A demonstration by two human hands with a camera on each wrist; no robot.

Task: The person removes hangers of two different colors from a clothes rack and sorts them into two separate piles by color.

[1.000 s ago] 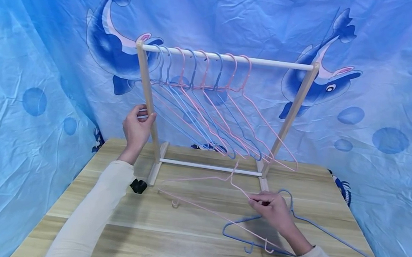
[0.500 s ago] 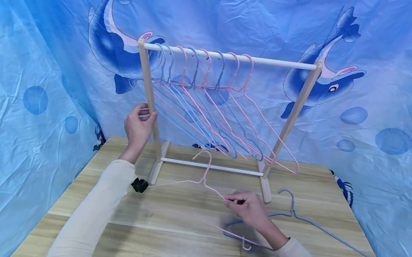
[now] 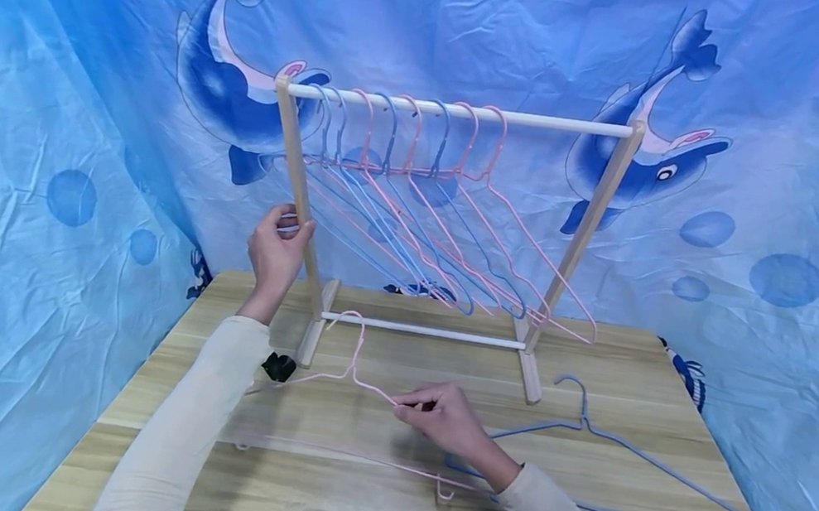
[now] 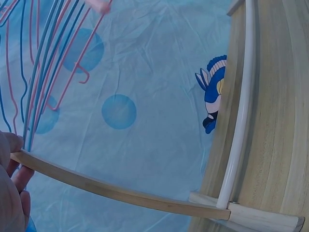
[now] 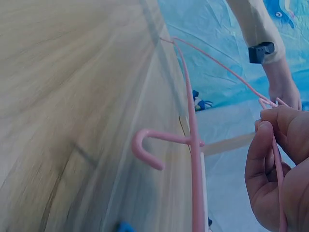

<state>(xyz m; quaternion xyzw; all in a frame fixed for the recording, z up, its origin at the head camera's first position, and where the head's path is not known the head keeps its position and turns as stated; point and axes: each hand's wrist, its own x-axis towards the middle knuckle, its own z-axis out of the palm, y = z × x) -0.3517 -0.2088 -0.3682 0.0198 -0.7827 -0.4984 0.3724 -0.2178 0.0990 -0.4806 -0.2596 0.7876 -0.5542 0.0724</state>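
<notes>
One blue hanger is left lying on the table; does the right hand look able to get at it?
Probably yes: the blue hanger lies flat just beside the right hand, uncovered, though that hand now pinches a pink hanger.

Bright, even light fills the head view, with no hard glare. Shadows are soft: a faint one lies on the desk (image 3: 375, 443) under the pink hanger (image 3: 336, 381), toward 6 o'clock. The picture is sharp at centre, and the backdrop (image 3: 82, 88) bows toward 9 and 3 o'clock. In the left wrist view the rack (image 4: 120, 193) bends strongly, a wide-lens warp. The right wrist view is dimmer, with the wood grain smeared by blur at 9 o'clock.
</notes>
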